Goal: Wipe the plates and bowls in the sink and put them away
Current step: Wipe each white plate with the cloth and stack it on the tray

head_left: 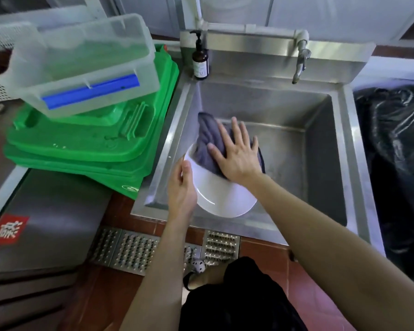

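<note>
A white plate (221, 198) is held tilted over the front left part of the steel sink (296, 149). My left hand (182, 187) grips the plate's left rim. My right hand (237, 151) lies flat, fingers spread, pressing a grey cloth (209, 142) against the plate's upper face. The cloth bunches up past my fingers toward the sink's left wall. The far part of the plate is hidden under cloth and hand. No other plates or bowls show in the sink.
Left of the sink lie stacked green lids (86, 144) with a clear plastic bin (81, 63) on top. A brown pump bottle (200, 60) stands at the sink's back left corner, a tap (301, 60) at the back right. A black bag (397, 151) is on the right.
</note>
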A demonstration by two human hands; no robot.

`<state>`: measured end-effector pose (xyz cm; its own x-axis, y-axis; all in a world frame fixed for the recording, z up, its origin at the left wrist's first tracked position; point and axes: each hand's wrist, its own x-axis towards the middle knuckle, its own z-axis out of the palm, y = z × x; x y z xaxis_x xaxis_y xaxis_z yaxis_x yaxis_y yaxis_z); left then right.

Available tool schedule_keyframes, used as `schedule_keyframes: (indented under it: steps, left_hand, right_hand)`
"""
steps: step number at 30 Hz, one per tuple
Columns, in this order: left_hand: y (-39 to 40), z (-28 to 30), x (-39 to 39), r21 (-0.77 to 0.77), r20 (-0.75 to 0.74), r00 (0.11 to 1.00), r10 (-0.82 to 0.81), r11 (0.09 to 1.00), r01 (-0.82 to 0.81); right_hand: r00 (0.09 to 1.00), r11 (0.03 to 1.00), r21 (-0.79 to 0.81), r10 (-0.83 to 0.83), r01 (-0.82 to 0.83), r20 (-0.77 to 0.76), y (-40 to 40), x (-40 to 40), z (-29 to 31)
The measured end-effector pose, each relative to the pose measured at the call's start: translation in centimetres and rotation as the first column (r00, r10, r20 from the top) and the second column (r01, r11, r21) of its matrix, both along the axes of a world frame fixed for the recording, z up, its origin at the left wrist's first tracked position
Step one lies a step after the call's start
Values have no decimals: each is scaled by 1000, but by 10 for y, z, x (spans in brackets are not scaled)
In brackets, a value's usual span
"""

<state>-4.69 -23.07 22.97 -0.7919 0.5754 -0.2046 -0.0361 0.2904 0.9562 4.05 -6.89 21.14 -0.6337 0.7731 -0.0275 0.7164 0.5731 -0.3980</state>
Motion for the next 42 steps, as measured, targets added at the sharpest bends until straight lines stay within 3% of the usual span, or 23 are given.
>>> schedule_keyframes:
  steps: [2, 5, 7, 11, 14, 16, 19, 22, 26, 28, 31, 33, 35, 38, 40, 42]
  left_hand:
    - [1, 3, -4, 19, -2, 1000, 23, 1000, -23]
    - [5, 5, -13, 45, 64, 993, 96, 994, -99]
    - [6, 0, -18, 44, 44, 996, 71, 996, -73]
    - [7, -3, -13, 75, 56, 998, -19, 997, 15]
    - [11, 5, -9, 70, 21, 999, 29, 997, -31]
    - [14, 10, -8, 106, 50, 992, 114, 987, -119]
    - [19, 12, -13, 198, 67, 973, 220, 953, -229]
    - [24, 17, -14, 257, 13, 958, 287, 925, -281]
    - [36, 9, -7, 237, 11, 945, 327, 917, -320]
    - [38, 7, -6, 215, 27, 949, 316, 925, -314]
    - [38, 5, -8, 195, -2, 969, 249, 950, -244]
    - [37, 7, -10, 180, -10, 982, 188, 966, -183]
    - [36, 8, -11, 181, -29, 993, 117, 977, -110]
    - [40, 13, -10, 175, -71, 994, 80, 982, -66]
    - [45, 15, -11, 152, -37, 988, 153, 978, -145]
    - [50, 17, -18, 116, -8, 975, 224, 968, -222]
  right_hand:
    - [1000, 1000, -19, 12, -12, 6, -6, -7, 4]
    - [951, 945, 104, 309, -309, 19, -49, 10, 2]
    - [921, 905, 172, 390, -388, 26, -63, 22, -2]
    - [971, 952, 193, 240, -237, 9, -12, 2, 15]
    - [999, 1000, 3, 21, -21, -29, 27, -8, 37]
    - [985, 983, -142, -136, 120, -109, 38, -6, 45]
    - [838, 850, -416, -462, 323, -292, 30, 8, 41]
    - [636, 664, -634, -696, 396, -332, -6, 18, 15]
    - [323, 359, -913, -902, 194, -286, -57, 19, -12]
    - [288, 317, -938, -919, 136, -269, -67, 20, -17]
    - [374, 413, -889, -870, 197, -321, -54, 27, -10]
    - [523, 587, -740, -766, 330, -374, -26, 30, 7]
    - [733, 790, -476, -577, 387, -362, 6, 26, 26]
    - [962, 980, -39, -200, 196, -187, 32, 10, 36]
    - [999, 992, 124, -8, 14, -51, 28, 4, 27]
    - [982, 975, 119, 187, -185, 2, 10, 8, 16]
